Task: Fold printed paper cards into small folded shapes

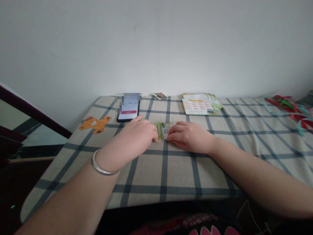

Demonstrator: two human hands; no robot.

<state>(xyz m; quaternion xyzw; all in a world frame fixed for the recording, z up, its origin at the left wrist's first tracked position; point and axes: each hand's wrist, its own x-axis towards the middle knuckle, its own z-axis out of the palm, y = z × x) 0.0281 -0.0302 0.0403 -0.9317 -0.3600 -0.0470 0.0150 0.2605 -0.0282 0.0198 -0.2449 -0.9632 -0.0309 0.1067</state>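
Note:
A small green printed paper (pixel 163 131) with a square code on it lies on the checked tablecloth (pixel 151 169) between my two hands. At its left edge is my left hand (pixel 143 132), closed, with the fingers curled down onto the paper; a silver bangle (pixel 104 171) circles that wrist. My right hand (pixel 188 135) covers the paper's right part, its fingers bent and held together on it. Both hands hide the ends of the paper, so its full length cannot be seen.
Beyond my left hand lies a phone (pixel 128 109) with a lit screen. An orange bear cutout (pixel 95 124) is at the left. Near the wall are a small folded paper (pixel 159 96) and a stack of printed sheets (pixel 198 106). Coloured ribbons (pixel 290 106) lie at the far right.

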